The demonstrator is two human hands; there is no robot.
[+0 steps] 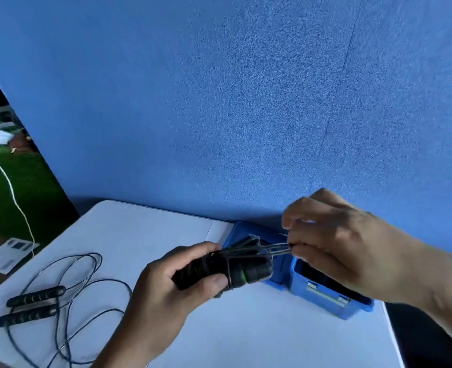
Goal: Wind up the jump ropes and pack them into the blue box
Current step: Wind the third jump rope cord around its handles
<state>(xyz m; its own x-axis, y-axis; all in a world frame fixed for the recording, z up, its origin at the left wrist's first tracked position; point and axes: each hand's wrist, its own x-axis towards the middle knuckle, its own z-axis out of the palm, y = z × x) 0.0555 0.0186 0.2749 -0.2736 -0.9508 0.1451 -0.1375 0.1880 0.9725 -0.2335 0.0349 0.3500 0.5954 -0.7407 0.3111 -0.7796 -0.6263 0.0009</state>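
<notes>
The left hand [166, 285] is gripping the wound jump rope's handles [235, 269] above the desk [246, 328]; the right hand [339, 243] is pinching its cord loops [272, 249] over the blue box [320, 293] at the desk's far right edge. A second jump rope [47, 298] is lying loose near the left edge.

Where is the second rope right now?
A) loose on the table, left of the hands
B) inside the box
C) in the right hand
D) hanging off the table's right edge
A: the second rope lies unwound on the table, handles side by side, while the left hand grips the other rope and the right hand pinches its cord loops near the box.
</notes>
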